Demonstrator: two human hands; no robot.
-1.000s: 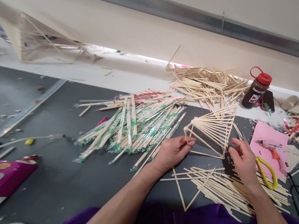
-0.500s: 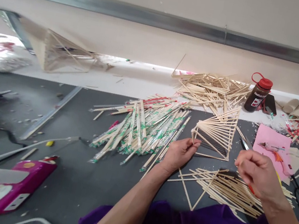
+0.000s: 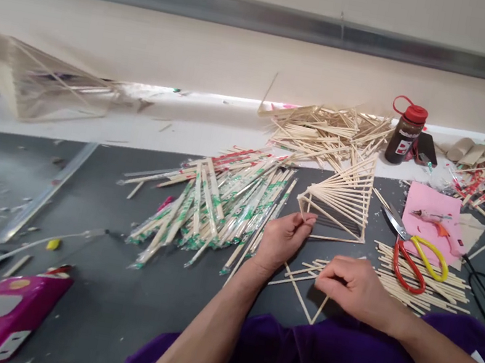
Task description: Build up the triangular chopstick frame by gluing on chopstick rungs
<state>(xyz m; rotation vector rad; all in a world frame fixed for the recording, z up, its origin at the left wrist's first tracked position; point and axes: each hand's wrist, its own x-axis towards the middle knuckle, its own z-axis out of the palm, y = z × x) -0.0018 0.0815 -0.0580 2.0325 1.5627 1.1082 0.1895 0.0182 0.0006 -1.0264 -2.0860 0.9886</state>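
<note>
My left hand (image 3: 284,236) pinches the lower left corner of a frame built from wooden chopsticks (image 3: 343,196), whose sticks fan out to the right from one point. Thumb and forefinger are pressed together there. My right hand (image 3: 346,284) is curled with its fingers closed above loose chopsticks (image 3: 434,287); what lies inside the fingers, if anything, is hidden. Beneath it, two sticks meet in a V (image 3: 303,302) near the table's front edge. Scissors (image 3: 419,256) with one red and one yellow handle rest to its right, partly on the loose sticks.
Wrapped chopsticks (image 3: 229,204) lie left of the frame, and a heap of bare ones (image 3: 330,134) is behind. A bottle (image 3: 404,138) stands at the back. A glue gun (image 3: 443,226) rests on pink paper (image 3: 418,197). Left are a magenta power strip (image 3: 29,300) and a ruler (image 3: 48,191).
My right hand has moved left, away from the scissors, to above the loose sticks and the V. My left hand stays at the frame's corner. The view has shifted slightly.
</note>
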